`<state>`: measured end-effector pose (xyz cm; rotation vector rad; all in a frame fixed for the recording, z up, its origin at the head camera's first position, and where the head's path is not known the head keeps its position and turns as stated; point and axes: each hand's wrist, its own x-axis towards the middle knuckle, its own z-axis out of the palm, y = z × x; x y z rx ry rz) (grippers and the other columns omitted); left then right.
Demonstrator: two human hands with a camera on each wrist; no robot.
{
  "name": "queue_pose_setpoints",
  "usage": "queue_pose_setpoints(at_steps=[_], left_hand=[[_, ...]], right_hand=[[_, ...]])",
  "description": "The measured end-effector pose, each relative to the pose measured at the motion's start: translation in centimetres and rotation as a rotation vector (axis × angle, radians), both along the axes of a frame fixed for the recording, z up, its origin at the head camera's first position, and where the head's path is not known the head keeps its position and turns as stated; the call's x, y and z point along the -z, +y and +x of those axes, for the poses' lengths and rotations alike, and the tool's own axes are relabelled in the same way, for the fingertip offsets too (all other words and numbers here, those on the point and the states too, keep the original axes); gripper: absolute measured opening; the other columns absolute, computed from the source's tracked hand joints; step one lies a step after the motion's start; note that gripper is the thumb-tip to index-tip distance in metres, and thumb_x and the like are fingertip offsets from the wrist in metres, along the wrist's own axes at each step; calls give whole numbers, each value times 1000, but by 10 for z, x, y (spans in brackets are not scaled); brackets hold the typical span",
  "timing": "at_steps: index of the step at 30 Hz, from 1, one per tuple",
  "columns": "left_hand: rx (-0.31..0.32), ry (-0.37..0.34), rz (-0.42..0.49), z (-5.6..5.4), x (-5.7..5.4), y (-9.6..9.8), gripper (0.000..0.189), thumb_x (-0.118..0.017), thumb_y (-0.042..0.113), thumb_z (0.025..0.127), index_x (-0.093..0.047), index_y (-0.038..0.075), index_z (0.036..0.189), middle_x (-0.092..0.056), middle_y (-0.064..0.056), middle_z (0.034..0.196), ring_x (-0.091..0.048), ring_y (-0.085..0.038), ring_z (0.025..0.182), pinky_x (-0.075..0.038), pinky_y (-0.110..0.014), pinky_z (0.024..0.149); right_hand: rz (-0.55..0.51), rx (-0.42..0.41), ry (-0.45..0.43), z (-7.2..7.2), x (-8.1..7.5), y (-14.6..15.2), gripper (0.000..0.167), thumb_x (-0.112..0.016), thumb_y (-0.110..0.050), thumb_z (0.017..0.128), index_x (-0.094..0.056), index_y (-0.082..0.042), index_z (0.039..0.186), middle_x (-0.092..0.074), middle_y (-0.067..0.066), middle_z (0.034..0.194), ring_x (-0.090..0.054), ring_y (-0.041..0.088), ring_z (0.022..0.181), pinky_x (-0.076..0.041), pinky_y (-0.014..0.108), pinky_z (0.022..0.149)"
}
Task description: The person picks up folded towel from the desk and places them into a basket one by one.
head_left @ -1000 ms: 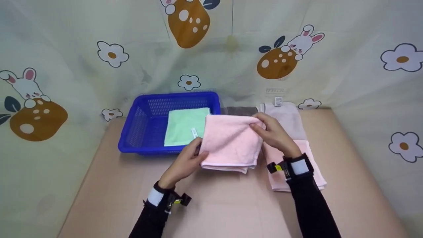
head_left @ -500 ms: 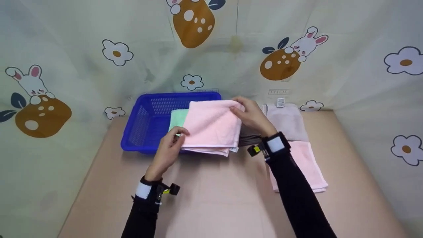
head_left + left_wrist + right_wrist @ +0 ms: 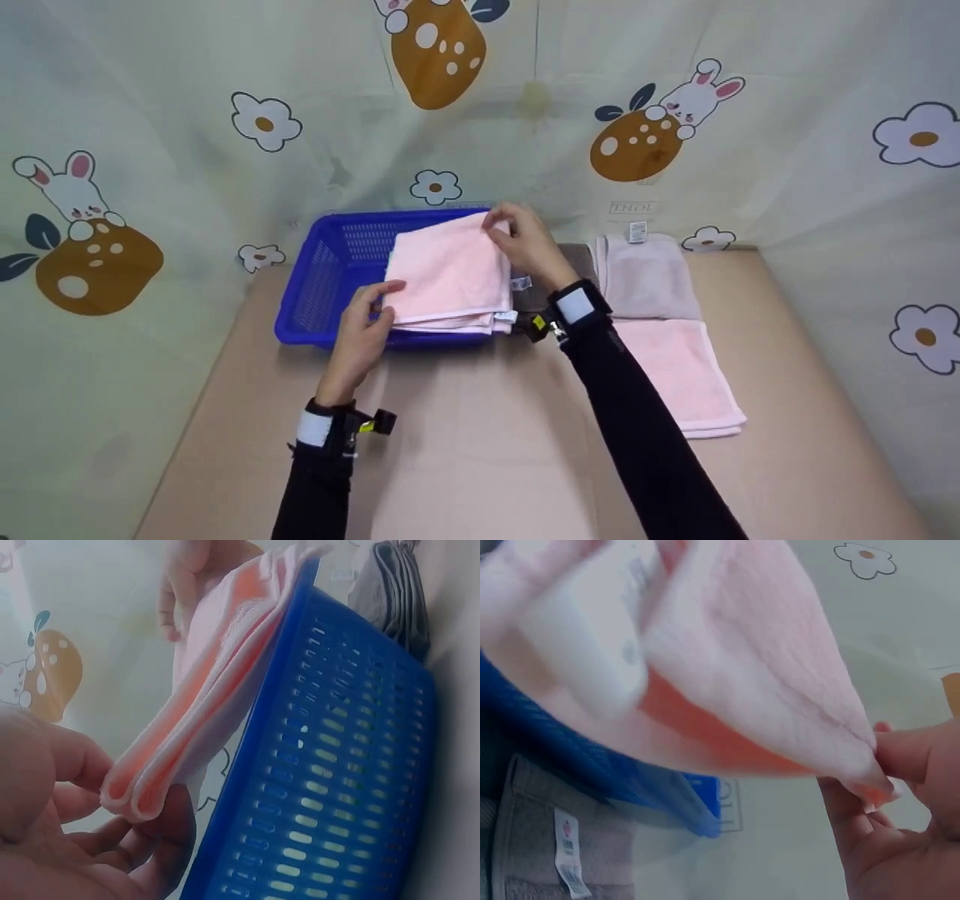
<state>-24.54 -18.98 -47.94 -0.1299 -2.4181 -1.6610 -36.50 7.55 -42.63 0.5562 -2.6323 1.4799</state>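
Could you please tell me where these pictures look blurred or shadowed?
Right wrist view: the white tag on the held pink towel is blurred, the grey towel clearer; head view: soft shadow on the table below the blue basket; left wrist view: the left hand is darker beneath the held pink towel.

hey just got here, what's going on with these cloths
A person is holding a folded pink cloth over the right part of a blue basket. The left hand pinches its left edge, and the right hand pinches its far right corner. Whether it touches the rim is hard to tell. On the table to the basket's right are dark grey cloths, a light grey cloth and, nearer the person, another pink cloth.
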Motion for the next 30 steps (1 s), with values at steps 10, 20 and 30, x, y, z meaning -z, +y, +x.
queue_pose_setpoints(at_steps=[10,20,30], left_hand=[[-66,-9,-89,-6,6,-14,41,-52,-5,98,-64,0,137,-58,-17,135,-48,-22,104,-39,-23,82],[-202,2,-490,-10,19,-4,39,-56,-1,96,-67,0,133,-63,-23,127,-65,-38,100,-51,-49,83],[-243,3,-740,-12,23,4,37,-51,3,96,-73,4,126,-69,-26,125,-68,-47,105,-53,-60,87]], right_hand=[[68,-49,-11,-12,17,-24,36,-68,-10,96,-69,0,130,-64,19,134,-58,30,121,-46,38,106],[289,-113,3,-21,41,-37,48,-70,-5,91,-63,4,137,-58,24,143,-51,36,138,-38,43,119],[427,-106,75,-21,57,-46,43,-69,2,91,-66,1,134,-56,24,136,-62,36,123,-49,42,110]])
